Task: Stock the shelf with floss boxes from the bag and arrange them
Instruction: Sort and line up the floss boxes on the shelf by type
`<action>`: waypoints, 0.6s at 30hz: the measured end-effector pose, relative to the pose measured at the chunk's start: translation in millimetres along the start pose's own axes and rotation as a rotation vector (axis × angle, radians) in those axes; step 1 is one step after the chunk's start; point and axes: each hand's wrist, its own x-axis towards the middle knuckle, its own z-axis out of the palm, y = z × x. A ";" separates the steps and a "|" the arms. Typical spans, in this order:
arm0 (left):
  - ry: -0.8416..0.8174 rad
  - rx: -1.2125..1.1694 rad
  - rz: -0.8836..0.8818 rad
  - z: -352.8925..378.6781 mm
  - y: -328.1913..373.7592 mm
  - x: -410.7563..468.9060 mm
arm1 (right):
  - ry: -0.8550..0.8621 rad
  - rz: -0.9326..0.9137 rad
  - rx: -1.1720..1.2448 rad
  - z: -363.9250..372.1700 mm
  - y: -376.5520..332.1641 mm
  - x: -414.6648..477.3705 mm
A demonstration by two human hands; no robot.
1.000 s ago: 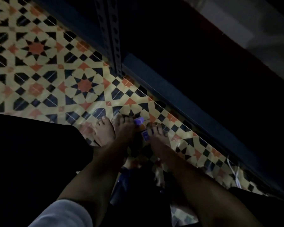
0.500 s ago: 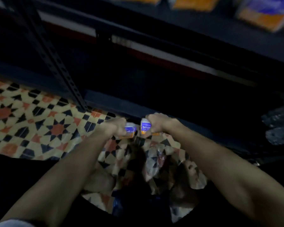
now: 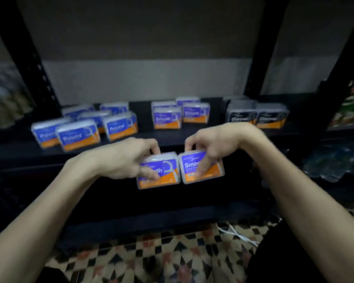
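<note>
Shelf (image 3: pixel 192 137) partly stocked; left hand (image 3: pixel 129 160) and right hand (image 3: pixel 217 144) each grasp a Smooth box (image 3: pixel 166 176), unplaced, just before it.

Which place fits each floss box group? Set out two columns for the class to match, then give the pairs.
Things:
1. Round boxes
2. Charcoal boxes
3. Smooth boxes on the shelf
4. Smooth boxes in the hands

Places:
A. shelf, right
B. held in front of the shelf edge
C. shelf, left
D. shelf, middle

Pairs: 1-C, 2-A, 3-D, 4-B
</note>
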 end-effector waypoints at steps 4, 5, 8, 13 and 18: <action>0.317 0.079 0.059 -38.1 25.6 32.8 | 0.404 0.093 0.015 -42.6 31.2 -22.7; 0.391 0.099 0.032 -40.0 27.8 44.6 | 0.499 0.138 0.004 -47.6 38.0 -17.7; 0.500 0.126 -0.068 -29.7 24.7 76.1 | 0.672 0.234 0.009 -47.1 54.5 13.3; 0.616 0.170 -0.143 -6.9 -0.9 99.7 | 0.758 0.274 -0.031 -39.7 61.4 53.6; 0.736 0.197 -0.132 9.8 -10.0 111.3 | 0.772 0.257 -0.093 -26.3 64.2 72.8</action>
